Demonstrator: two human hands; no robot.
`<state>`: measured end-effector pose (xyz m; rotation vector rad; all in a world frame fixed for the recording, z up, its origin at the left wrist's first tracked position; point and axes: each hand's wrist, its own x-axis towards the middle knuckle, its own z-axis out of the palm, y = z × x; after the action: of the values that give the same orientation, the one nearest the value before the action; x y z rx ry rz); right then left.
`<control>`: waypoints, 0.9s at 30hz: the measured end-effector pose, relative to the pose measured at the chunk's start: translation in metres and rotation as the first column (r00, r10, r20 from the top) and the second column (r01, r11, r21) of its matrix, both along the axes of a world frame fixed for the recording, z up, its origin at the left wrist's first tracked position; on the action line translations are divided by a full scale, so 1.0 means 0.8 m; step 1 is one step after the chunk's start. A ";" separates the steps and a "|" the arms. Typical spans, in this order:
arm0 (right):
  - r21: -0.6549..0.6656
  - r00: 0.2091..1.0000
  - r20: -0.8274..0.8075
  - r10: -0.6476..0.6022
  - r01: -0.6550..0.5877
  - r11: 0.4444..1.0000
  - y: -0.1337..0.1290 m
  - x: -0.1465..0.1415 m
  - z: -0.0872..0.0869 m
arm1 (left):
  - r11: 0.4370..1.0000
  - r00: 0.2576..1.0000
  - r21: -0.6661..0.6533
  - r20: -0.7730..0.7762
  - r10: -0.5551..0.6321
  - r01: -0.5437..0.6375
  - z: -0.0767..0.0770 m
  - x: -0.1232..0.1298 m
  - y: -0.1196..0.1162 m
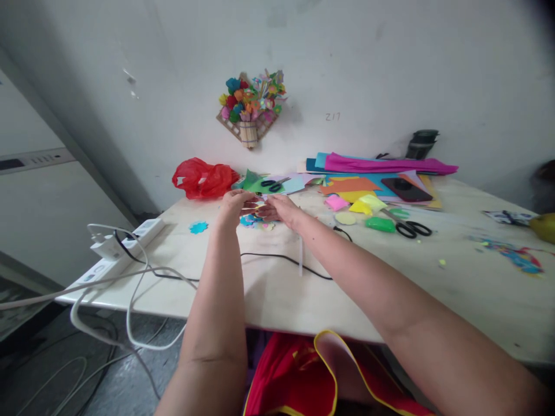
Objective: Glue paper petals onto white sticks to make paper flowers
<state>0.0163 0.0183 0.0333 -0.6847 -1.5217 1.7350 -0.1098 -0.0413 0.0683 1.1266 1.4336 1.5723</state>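
Observation:
Both hands reach out over the middle of the table, close together above a small pile of paper flower cut-outs (250, 221). My left hand (235, 207) has its fingers bent towards the right. My right hand (281, 209) faces it, fingers pointing left. A small pale piece shows between the fingertips; which hand grips it cannot be made out. A blue flower cut-out (199, 227) lies left of my left hand. Beneath my right wrist a white stick (300, 257) lies on the table near a black cable (277, 256).
Red plastic bag (203, 178) at back left; scissors (275, 185) behind the hands. Right: more scissors (413, 229), green packet (380, 225), phone (406, 189), coloured sheets (353, 186). Power strip (147, 234) and white cables at left. Flower decoration (249, 110) on the wall.

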 end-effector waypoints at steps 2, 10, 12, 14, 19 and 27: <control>0.008 0.999 0.039 -0.028 0.028 1.000 0.001 -0.003 -0.002 | 0.999 0.999 0.029 0.041 0.030 -0.032 -0.001 -0.002 0.001; 0.047 0.972 0.212 -0.099 0.091 0.995 0.001 -0.003 -0.009 | 0.953 0.941 0.283 0.338 0.007 -0.109 0.015 -0.008 0.005; 0.048 0.962 0.251 -0.107 0.098 0.994 0.000 -0.002 -0.010 | 0.924 0.929 0.360 0.371 -0.013 -0.131 0.019 -0.010 0.005; 0.049 0.956 0.278 -0.098 0.088 0.995 0.000 0.000 -0.011 | 0.883 0.919 0.443 0.392 -0.035 -0.155 0.024 -0.011 0.005; 0.046 0.933 0.355 -0.065 0.052 0.998 0.003 0.003 -0.017 | 0.793 0.890 0.584 0.438 -0.128 -0.173 0.040 -0.011 0.002; 0.173 0.928 0.310 -0.208 0.160 0.972 0.009 0.006 -0.018 | 0.885 0.907 0.462 0.394 -0.146 -0.058 0.018 -0.005 0.016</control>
<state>0.0214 0.0257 0.0189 -1.0447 -1.7231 1.4029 -0.1138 -0.0285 0.0826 0.9798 0.7546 2.0413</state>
